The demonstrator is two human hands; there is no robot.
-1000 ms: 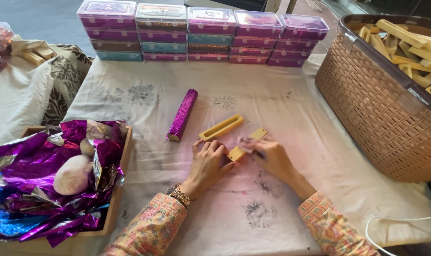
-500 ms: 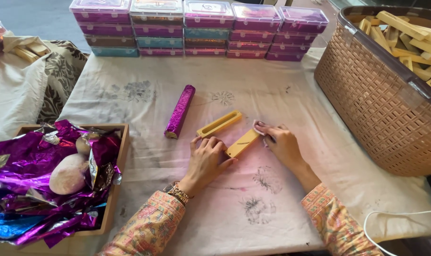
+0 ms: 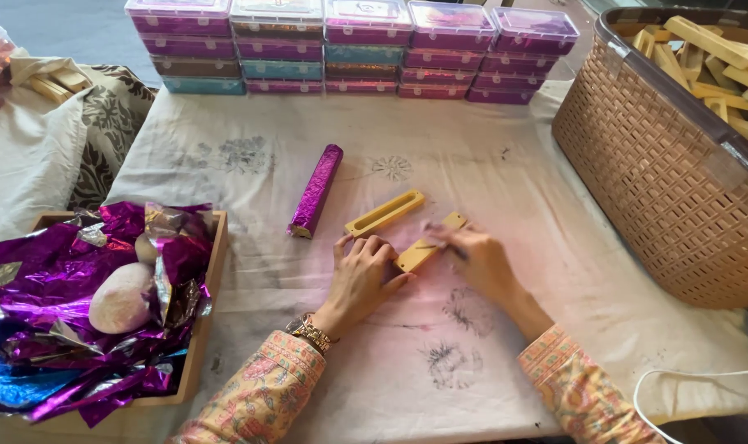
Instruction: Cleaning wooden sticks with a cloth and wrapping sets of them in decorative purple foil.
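1. Covering the table is a pale cloth with faded grey flower prints (image 3: 489,173), and it looks a bit dirty.
2. The left hand (image 3: 361,275) lies flat with its fingers pressed down on the near end of a flat yellow wooden block (image 3: 427,245), which rests on the cloth in the middle of the table.
3. The right hand (image 3: 479,261) is blurry. Its fingers are pinched on something thin and dark, with the tip on the block, but I cannot tell what that thing is.
4. The hands hide part of the block, so I cannot see its whole top.
5. Just behind the block lies a yellow wooden piece with a long slot (image 3: 385,213). The two are near each other but not touching.
6. To the left of that lies a long stick wrapped in shiny purple foil (image 3: 316,189).
7. At the far edge stand stacks of flat boxes with clear lids, pink, purple and blue (image 3: 349,45). Their insides are hard to see.
8. On the right is a tan woven plastic basket (image 3: 662,189) holding yellow wooden sticks (image 3: 719,62). The picture cuts it off.
9. On the left is a wooden tray (image 3: 213,271) stuffed with crumpled purple and blue foil sheets (image 3: 53,329). A smooth pale pink stone (image 3: 120,298) sits on them.
10. A white cord (image 3: 703,380) peeks in at the bottom right.
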